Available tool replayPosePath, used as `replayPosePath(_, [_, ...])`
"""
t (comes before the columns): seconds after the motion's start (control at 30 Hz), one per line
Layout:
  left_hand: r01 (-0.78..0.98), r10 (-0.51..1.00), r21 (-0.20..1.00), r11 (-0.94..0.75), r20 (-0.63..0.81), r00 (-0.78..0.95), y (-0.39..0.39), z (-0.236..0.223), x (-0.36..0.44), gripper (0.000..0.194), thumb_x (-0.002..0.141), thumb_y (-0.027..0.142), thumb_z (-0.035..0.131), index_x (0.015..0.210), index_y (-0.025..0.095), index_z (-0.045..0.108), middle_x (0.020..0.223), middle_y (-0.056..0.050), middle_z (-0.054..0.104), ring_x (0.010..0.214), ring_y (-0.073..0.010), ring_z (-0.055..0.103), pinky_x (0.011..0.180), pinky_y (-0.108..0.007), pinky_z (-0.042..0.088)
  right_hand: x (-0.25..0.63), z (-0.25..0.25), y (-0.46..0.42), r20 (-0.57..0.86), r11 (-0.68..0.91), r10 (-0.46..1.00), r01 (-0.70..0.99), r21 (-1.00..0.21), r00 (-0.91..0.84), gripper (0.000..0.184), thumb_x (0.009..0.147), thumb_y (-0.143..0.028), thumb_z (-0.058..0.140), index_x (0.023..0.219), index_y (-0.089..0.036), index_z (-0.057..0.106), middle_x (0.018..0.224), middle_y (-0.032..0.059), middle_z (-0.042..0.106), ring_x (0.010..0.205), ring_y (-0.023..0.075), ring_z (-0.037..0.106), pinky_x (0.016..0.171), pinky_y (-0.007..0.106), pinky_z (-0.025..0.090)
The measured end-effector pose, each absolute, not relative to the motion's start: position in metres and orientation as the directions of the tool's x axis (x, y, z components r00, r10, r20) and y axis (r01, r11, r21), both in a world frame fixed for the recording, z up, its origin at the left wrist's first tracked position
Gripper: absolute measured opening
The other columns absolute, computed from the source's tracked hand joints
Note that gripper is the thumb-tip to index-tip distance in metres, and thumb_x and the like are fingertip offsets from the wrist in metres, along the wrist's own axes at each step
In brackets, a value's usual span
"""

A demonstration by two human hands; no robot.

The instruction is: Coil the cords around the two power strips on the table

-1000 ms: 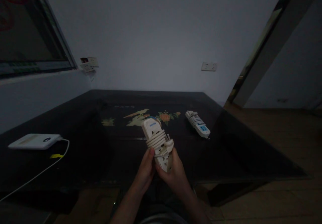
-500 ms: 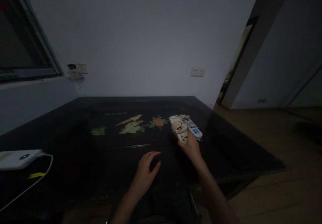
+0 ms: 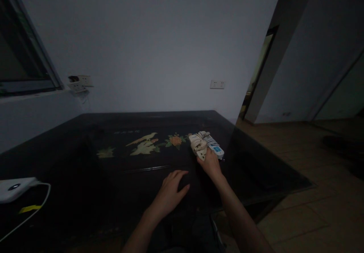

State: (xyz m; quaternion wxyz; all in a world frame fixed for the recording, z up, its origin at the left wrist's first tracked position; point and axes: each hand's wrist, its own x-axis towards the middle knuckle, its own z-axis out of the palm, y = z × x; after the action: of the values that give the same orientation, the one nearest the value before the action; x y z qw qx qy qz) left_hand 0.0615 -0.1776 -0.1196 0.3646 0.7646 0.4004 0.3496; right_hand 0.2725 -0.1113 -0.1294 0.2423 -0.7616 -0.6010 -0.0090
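My right hand (image 3: 211, 163) grips the near end of a cream power strip (image 3: 196, 142) that has its cord wound around it. Right beside that strip lies a second, white power strip (image 3: 215, 148) with a blue socket panel, also wrapped in its cord. Both are on the right part of the dark table (image 3: 113, 192). Nearer to me and further left, my left hand (image 3: 172, 192) hovers low or rests at the tabletop, empty, thumb and fingers apart. My right fingertips are partly hidden behind the strip.
On the table's left lies a white device (image 3: 17, 188) with a dark oval display and a white cable (image 3: 47, 192), near a yellow strip (image 3: 30, 208). A wall socket (image 3: 217, 84) is behind the table. More sockets (image 3: 81, 83) hang by the window.
The view has shifted slightly to the right. My left hand has moved a little to the right, closer to my right hand. My right hand keeps its grip on the cream power strip.
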Motion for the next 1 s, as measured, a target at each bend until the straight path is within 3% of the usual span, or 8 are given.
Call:
replayPosePath(0.13, [0.307, 0.832, 0.826, -0.474, 0.305, 0.464, -0.141, -0.114, 0.095, 0.047, 0.081, 0.031, 0.059, 0.127, 0.021, 0.054, 0.126, -0.012, 0.055, 0.119, -0.0257, 0.05, 0.104, -0.041, 0.036, 0.278, -0.133, -0.108, 0.307, -0.142, 0.912, 0.911, -0.388, 0.273, 0.061, 0.081, -0.044, 0.058, 0.127, -0.004, 0.047, 0.12, 0.0223, 0.056, 0.115, 0.0336, 0.052, 0.095, 0.039, 0.04])
replayPosePath(0.3, [0.428, 0.881, 0.781, -0.455, 0.322, 0.348, -0.089, -0.125, 0.141, 0.063, 0.08, 0.03, 0.057, 0.138, 0.013, 0.039, 0.138, -0.018, 0.041, 0.131, -0.0277, 0.037, 0.11, -0.043, 0.026, 0.286, -0.134, -0.114, 0.283, -0.099, 0.927, 0.889, -0.448, 0.246, 0.068, 0.084, -0.043, 0.055, 0.138, -0.006, 0.037, 0.127, 0.0219, 0.052, 0.118, 0.0317, 0.051, 0.095, 0.039, 0.04])
replayPosePath(0.47, [0.447, 0.919, 0.807, -0.385, 0.294, 0.261, -0.071, -0.137, 0.172, 0.065, 0.083, 0.037, 0.054, 0.142, 0.018, 0.036, 0.147, -0.017, 0.026, 0.137, -0.0312, 0.03, 0.111, -0.042, 0.024, 0.316, -0.125, -0.123, 0.38, -0.011, 0.897, 0.872, -0.489, 0.224, 0.051, 0.085, -0.042, 0.052, 0.127, -0.012, 0.054, 0.119, 0.0175, 0.058, 0.111, 0.0293, 0.054, 0.092, 0.038, 0.043])
replayPosePath(0.6, [0.407, 0.913, 0.821, -0.4, 0.319, 0.254, -0.074, -0.141, 0.188, 0.071, 0.079, 0.036, 0.06, 0.142, 0.018, 0.035, 0.151, -0.016, 0.017, 0.14, -0.0315, 0.024, 0.113, -0.041, 0.021, 0.352, -0.124, -0.116, 0.482, -0.004, 0.839, 0.889, -0.458, 0.252, 0.044, 0.078, -0.023, 0.06, 0.122, -0.018, 0.059, 0.12, 0.0136, 0.057, 0.113, 0.0279, 0.052, 0.096, 0.04, 0.041])
replayPosePath(0.8, [0.361, 0.906, 0.834, -0.418, 0.352, 0.235, -0.08, -0.145, 0.192, 0.073, 0.076, 0.034, 0.063, 0.142, 0.017, 0.036, 0.152, -0.015, 0.014, 0.142, -0.0305, 0.019, 0.114, -0.04, 0.02, 0.363, -0.141, -0.097, 0.362, 0.055, 0.923, 0.888, -0.456, 0.129, 0.061, 0.074, -0.012, 0.062, 0.133, -0.021, 0.051, 0.14, 0.0149, 0.042, 0.129, 0.0255, 0.044, 0.102, 0.036, 0.038])
replayPosePath(1.0, [0.344, 0.876, 0.811, -0.472, 0.388, 0.286, -0.083, -0.15, 0.187, 0.077, 0.076, 0.035, 0.065, 0.144, 0.021, 0.033, 0.154, -0.014, 0.011, 0.143, -0.0298, 0.016, 0.115, -0.041, 0.019, 0.348, -0.133, -0.103, 0.264, -0.063, 0.95, 0.934, -0.352, 0.164, 0.06, 0.083, -0.017, 0.055, 0.14, -0.032, 0.041, 0.146, 0.0126, 0.036, 0.126, 0.0276, 0.047, 0.097, 0.037, 0.041])
